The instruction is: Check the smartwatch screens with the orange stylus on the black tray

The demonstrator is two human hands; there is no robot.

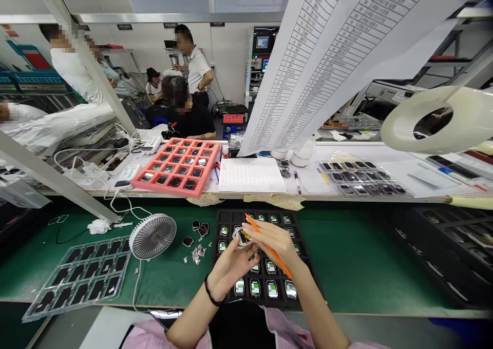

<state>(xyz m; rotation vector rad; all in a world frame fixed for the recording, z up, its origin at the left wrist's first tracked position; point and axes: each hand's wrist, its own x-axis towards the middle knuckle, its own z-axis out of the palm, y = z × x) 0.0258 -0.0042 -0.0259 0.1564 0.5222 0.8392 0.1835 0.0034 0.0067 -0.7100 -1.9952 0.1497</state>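
Observation:
My left hand (231, 267), its fingers curled upward, holds a small opened smartwatch (242, 237) with gold-coloured and dark inner parts showing. In my right hand (278, 241) is a thin orange stick (283, 268), passing under the fingers and slanting down to the right. My right fingertips touch or nearly touch the watch; the exact contact is hidden. Both hands are above a black foam tray (224, 217), where several smartwatches (272, 289) with green and white on their faces sit in pockets. Left of the tray lie loose dark watch pieces (188, 241) and silvery scraps (198, 254).
A white fan (153, 236) stands left on the green mat (346, 251), beside a clear tray (79, 272) of dark parts. The shelf holds a pink tray (173, 167) and paper forms (252, 174). Printed sheets (308, 56) hang ahead; a ring lamp (396, 120) juts in from the right.

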